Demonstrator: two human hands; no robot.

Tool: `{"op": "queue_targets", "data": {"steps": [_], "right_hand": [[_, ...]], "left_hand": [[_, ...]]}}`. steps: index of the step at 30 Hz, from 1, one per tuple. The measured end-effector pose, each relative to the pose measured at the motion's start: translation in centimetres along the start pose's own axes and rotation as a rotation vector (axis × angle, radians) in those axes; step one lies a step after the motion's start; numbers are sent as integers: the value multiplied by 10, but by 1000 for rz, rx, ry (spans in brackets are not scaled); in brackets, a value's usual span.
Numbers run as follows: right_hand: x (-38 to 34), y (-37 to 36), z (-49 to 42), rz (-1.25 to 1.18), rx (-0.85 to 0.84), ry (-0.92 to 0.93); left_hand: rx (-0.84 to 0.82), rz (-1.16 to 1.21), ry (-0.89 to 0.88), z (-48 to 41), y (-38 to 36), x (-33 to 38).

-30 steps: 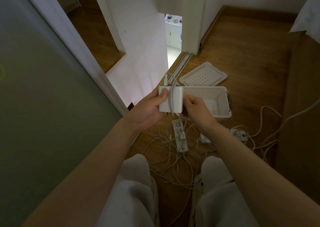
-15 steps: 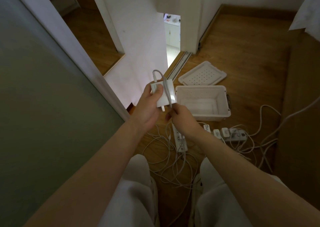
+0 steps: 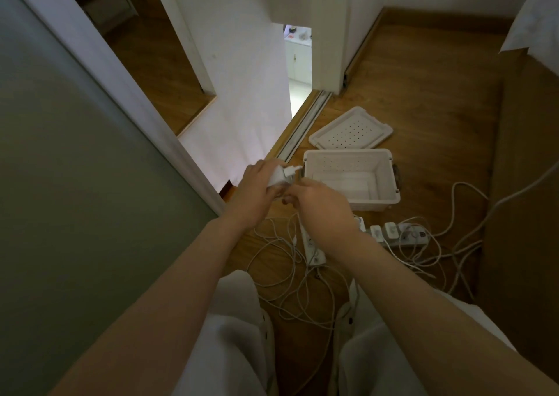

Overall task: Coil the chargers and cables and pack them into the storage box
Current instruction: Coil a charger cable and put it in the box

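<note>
- At centre frame, the left hand [image 3: 254,195] grips a white charger [image 3: 279,175], fingers wrapped round its body.
- The right hand [image 3: 323,205] curls just beside the charger; whether it holds anything cannot be told.
- The open storage box [image 3: 348,153] sits on the wooden floor [image 3: 423,108] right of the hands, its perforated lid [image 3: 351,129] above it in the frame.
- Loose cables [image 3: 287,274] and power strips [image 3: 405,233] lie tangled at lower centre.
</note>
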State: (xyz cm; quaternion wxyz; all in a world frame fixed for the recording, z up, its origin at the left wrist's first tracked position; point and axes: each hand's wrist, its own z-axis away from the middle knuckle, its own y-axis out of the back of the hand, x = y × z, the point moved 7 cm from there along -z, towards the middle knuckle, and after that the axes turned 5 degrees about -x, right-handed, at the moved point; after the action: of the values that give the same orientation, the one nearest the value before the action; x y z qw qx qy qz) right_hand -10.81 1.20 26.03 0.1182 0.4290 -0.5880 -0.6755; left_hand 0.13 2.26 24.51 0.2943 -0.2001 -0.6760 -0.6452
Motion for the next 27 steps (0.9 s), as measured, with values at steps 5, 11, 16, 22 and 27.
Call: {"op": "queue_targets", "data": {"steps": [5, 11, 16, 22, 27], "right_hand": [[25, 30, 2, -79, 78, -88], [59, 52, 4, -303, 248, -175], [72, 51, -1, -453, 287, -220], [71, 42, -5, -658, 270, -224], [61, 19, -12, -756, 115, -221]], "left_hand": [[-141, 148, 7, -2, -8, 10], [-394, 347, 64, 10, -15, 23], [-415, 521, 128, 15, -11, 34], [-451, 939, 266, 20, -13, 35], [-388, 1212, 265, 17, -8, 39]]}}
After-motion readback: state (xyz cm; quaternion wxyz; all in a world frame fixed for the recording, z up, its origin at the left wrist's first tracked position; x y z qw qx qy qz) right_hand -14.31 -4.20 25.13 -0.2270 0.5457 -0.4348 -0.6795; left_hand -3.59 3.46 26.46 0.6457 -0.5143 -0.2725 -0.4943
